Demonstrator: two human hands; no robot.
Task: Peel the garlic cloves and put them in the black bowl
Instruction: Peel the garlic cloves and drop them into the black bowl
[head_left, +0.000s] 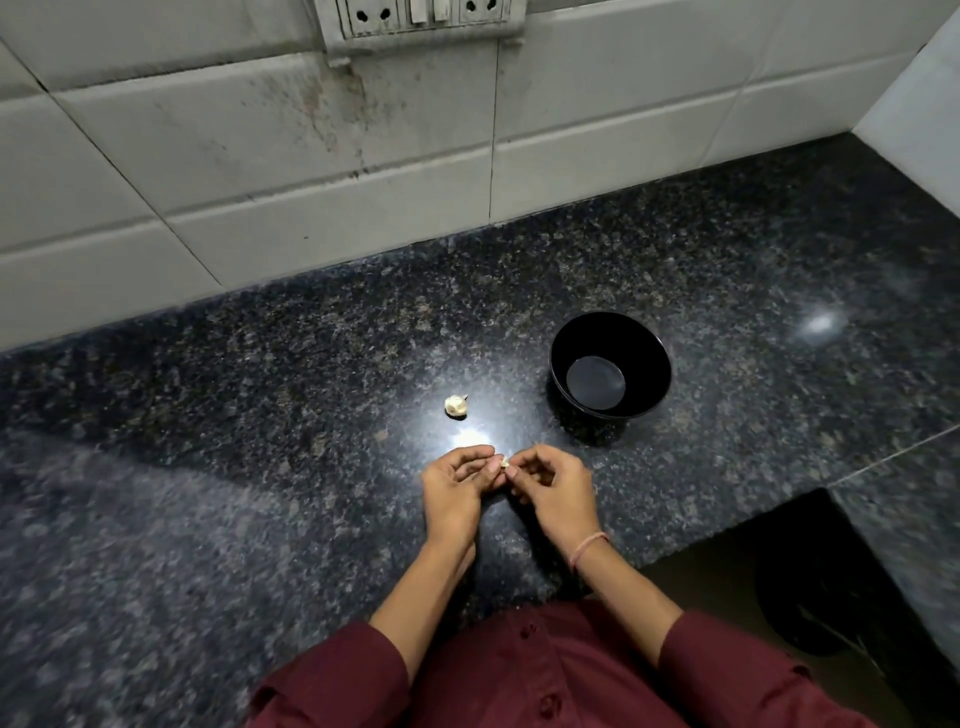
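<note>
Both hands meet low over the dark speckled desk (208, 415). The left hand (457, 483) and the right hand (553, 488) each pinch, with curled fingers, one small garlic clove (503, 462) held between them. Seen from the hands, a second piece of garlic (456, 406) lies on the desk at 11 o'clock. The black bowl (649, 364) stands upright at 1 o'clock, apart from both. A thin pink band (587, 550) is on the right wrist.
</note>
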